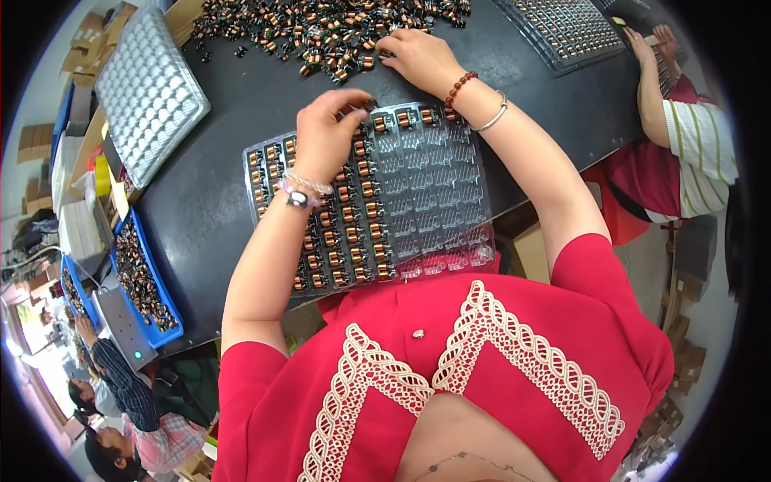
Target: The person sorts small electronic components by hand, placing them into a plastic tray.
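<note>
A clear plastic tray [438, 178] with moulded pockets lies at the table's near edge, tilted a little. Small copper-wound coils [351, 234] fill its left columns, and several more sit along its far row; the other pockets on the right are bare. My left hand [328, 132] is over the tray's far edge, thumb and fingers pinched on a small dark coil part [369, 104]. At the near edge of a big heap of loose coils [321, 36], my right hand [422, 60] has its fingers curled together; what is between them is mostly hidden.
On the left a white pocketed tray [152, 96] leans up beside cartons. Blue bins [173, 309] of coils stand below it, next to a grey box with a green light [128, 329]. Another filled tray [566, 32] lies far right, near a co-worker's arm [652, 96]. More people sit lower left.
</note>
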`<action>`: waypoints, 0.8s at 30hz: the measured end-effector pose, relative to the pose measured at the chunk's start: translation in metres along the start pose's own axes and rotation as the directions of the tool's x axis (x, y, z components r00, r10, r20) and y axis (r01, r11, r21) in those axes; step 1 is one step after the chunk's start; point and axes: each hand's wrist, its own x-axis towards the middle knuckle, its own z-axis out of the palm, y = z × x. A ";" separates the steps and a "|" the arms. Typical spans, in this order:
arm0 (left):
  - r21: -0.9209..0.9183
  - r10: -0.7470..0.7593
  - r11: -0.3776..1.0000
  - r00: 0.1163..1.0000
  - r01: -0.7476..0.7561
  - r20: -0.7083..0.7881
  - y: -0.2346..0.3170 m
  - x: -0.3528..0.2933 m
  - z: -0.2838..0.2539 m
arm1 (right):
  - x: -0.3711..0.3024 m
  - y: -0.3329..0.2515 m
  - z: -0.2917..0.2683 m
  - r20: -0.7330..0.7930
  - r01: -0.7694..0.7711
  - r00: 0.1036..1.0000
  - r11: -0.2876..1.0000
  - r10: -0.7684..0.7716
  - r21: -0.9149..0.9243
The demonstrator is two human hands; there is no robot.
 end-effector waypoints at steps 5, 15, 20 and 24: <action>0.256 0.165 0.949 0.982 -0.184 0.095 0.008 -0.032 0.015 | -0.044 -0.008 -0.028 -0.096 0.033 0.995 0.980 -0.014 0.199; 0.622 0.388 0.656 0.898 -0.428 0.209 -0.002 -0.048 0.027 | -0.088 -0.034 -0.047 0.025 -0.017 1.000 0.844 0.004 0.535; 0.265 0.007 0.964 0.996 -0.029 0.085 0.018 -0.031 0.018 | -0.090 -0.042 -0.048 -0.024 0.012 1.000 0.812 0.002 0.583; -0.307 -0.270 0.900 0.949 0.308 0.163 0.010 -0.019 0.022 | -0.088 -0.053 -0.052 -0.135 0.095 0.991 0.793 -0.016 0.602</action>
